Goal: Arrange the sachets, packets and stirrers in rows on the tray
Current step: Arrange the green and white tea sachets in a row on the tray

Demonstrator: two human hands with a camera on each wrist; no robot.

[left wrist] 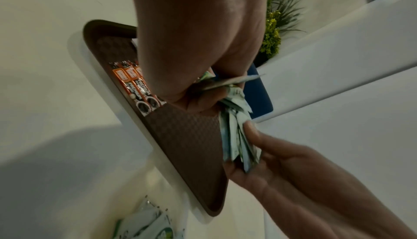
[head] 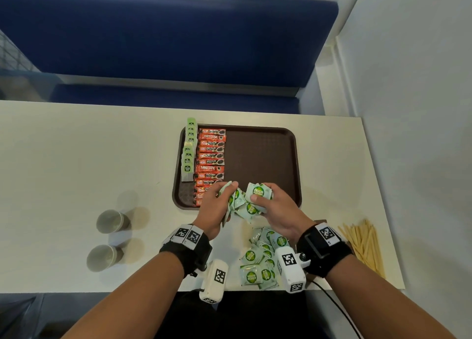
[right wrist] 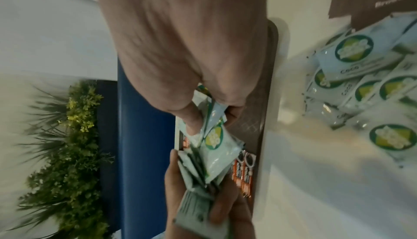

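We reach both forearms forward over the near edge of the table (head: 76, 147), wrists close together above the front rim of the brown tray (head: 260, 157); our left hand (head: 213, 211) is turned with its back up and its fingers curled round a bunch of pale green sachets (head: 242, 200), and our right hand (head: 274, 207) curls round the same bunch from the other side, the thumb pressing on the top sachet, whose round green label faces up; the two hands nearly touch, and the bunch hangs just over the tray's near edge; from the left wrist we see the sachets fanned out edge-on between the fingers of both hands. On the tray's left side lie a row of green tea bags (head: 189, 149) and, just beside it, a row of orange coffee packets (head: 210, 160); more green sachets (head: 263, 259) lie loose on the table between our wrists; the wooden stirrers (head: 362, 244) lie in a heap to the right of our right wrist, well apart from the tray; two paper cups (head: 109, 234) stand on the left.
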